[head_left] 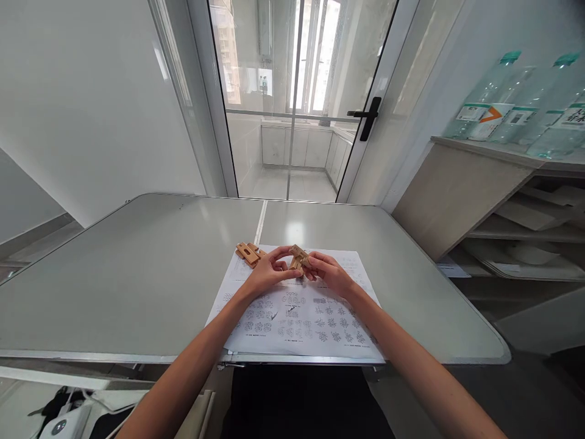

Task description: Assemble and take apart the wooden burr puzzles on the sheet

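Note:
Between my two hands, above a printed sheet, is a small group of notched wooden puzzle pieces (298, 256) fitted partly together. My left hand (270, 268) grips it from the left, thumb below and fingers above. From the right, my right hand (328, 272) pinches the same pieces with thumb and fingers. Several loose wooden puzzle pieces (248, 252) lie in a pile just beyond my left hand, one with a slot cut in it. Under both hands the paper sheet (292, 338) shows rows of line drawings of puzzle shapes.
The grey table (114, 286) reaches out to both sides. Beyond its far edge stands a glass door (292, 152) with a black handle (368, 119). At right, a shelf unit (475, 189) carries several plastic bottles (498, 100). A white device (66, 424) with cables sits low at left.

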`<state>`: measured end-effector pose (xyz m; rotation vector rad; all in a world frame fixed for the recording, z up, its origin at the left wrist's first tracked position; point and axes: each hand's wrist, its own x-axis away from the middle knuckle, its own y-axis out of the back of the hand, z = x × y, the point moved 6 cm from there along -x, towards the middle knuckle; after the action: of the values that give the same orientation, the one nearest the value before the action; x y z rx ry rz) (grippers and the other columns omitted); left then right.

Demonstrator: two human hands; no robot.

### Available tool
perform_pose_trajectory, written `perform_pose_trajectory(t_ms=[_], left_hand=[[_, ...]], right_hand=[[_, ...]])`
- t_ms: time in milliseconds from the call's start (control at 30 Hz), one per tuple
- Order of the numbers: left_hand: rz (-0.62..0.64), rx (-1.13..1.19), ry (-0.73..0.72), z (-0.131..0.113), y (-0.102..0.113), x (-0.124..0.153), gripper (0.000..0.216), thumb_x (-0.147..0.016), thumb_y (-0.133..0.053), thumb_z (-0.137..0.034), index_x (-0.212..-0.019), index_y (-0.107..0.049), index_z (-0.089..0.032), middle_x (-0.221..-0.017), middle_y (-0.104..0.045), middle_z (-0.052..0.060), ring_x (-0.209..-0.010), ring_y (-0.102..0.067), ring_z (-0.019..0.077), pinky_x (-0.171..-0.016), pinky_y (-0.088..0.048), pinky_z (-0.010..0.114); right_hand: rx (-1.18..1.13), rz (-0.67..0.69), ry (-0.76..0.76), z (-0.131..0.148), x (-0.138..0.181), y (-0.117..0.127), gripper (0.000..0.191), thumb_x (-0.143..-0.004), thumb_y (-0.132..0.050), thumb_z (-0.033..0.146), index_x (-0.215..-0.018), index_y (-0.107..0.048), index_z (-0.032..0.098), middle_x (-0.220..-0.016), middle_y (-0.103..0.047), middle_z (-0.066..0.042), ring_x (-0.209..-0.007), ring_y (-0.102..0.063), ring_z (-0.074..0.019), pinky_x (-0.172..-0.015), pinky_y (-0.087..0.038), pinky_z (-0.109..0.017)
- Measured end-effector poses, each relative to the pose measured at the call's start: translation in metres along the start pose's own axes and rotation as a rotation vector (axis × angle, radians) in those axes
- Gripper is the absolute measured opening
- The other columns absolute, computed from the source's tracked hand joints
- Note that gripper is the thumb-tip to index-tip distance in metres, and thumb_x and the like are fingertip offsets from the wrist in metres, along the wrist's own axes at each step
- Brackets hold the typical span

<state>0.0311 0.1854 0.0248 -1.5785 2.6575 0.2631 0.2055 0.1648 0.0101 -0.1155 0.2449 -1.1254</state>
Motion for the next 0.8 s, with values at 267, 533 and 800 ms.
perform_pose_trajectory(t_ms=[267,533,800], left_hand=[[-0.005,0.008,-0.013,-0.001,0.002,0.0,0.068,-0.073,-0.091,-0.04,-0.136,-0.067,-0.03,-0.147,-0.063,0.01,-0.068,-0.058,0.008,-0.069,-0.051,0.029],[-0.084,-0.095,0.009,-0.002,0.007,0.001,0.064,-0.073,-0.091,-0.044,-0.131,-0.068,-0.031,-0.146,-0.064,0.006,-0.064,-0.056,0.0061,-0.065,-0.05,0.026],[-0.214,-0.355,-0.037,-0.002,0.012,0.001,0.067,-0.072,-0.089,-0.055,-0.13,-0.068,-0.028,-0.134,-0.071,0.007,-0.07,-0.066,0.014,-0.066,-0.052,0.03]], right_hand=[[-0.046,0.015,-0.013,0.003,0.002,-0.001,0.033,-0.094,-0.071,0.053,-0.091,-0.067,0.02,-0.087,-0.065,-0.004,-0.067,-0.053,-0.0156,-0.068,-0.041,-0.033],[-0.046,-0.115,0.051,0.012,0.003,0.004,0.036,-0.092,-0.072,0.056,-0.085,-0.064,0.021,-0.08,-0.06,-0.002,-0.065,-0.048,-0.015,-0.064,-0.039,-0.032],[0.249,-0.485,0.099,0.008,0.002,0.028,0.044,-0.087,-0.073,0.064,-0.085,-0.065,0.022,-0.071,-0.056,0.001,-0.062,-0.049,-0.0153,-0.059,-0.039,-0.031]])
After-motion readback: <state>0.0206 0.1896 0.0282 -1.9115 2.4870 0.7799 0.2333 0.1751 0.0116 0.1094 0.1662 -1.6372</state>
